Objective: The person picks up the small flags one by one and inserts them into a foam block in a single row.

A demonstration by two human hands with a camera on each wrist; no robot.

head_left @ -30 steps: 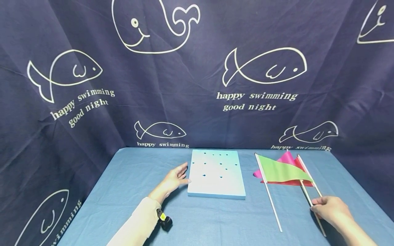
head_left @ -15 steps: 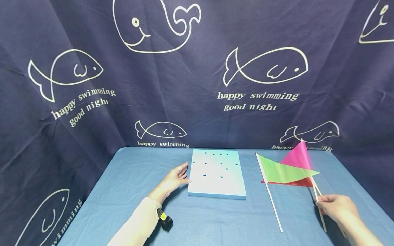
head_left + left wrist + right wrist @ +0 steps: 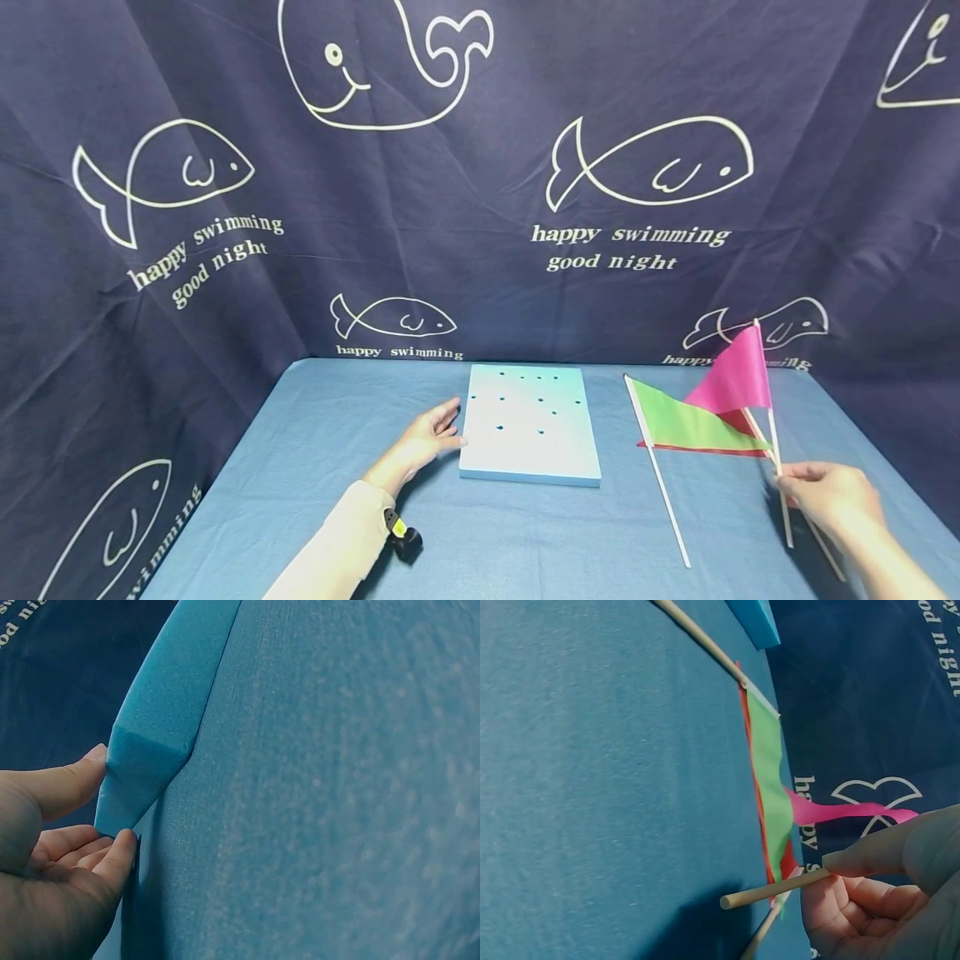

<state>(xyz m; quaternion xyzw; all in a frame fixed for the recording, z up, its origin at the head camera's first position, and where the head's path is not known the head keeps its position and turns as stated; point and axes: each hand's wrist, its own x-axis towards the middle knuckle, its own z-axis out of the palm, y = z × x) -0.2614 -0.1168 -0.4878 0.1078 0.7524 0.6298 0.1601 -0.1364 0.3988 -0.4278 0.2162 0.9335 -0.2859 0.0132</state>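
Observation:
In the head view my right hand (image 3: pixel 836 496) pinches the wooden stick of a pink pennant flag (image 3: pixel 738 375) between thumb and fingers. The stick stands nearly upright, its bare lower end showing below my fingers in the right wrist view. A green pennant flag (image 3: pixel 675 417) lies to its left, partly over a red flag (image 3: pixel 750 423), whose stick passes behind my hand. My left hand (image 3: pixel 427 435) rests against the left side of a light-blue foam board (image 3: pixel 525 462) with small holes. In the left wrist view its thumb and extended fingertips touch the board's edge.
A blue cloth (image 3: pixel 540 533) covers the table. Behind it hangs a dark curtain (image 3: pixel 495 300) printed with white fish and lettering. A small black device (image 3: pixel 405 537) is worn at my left wrist.
My right hand has lifted the pink flag from beneath the green one and swung it to the right and upright. The green flag's tip shifted over the red one. My left hand stayed put.

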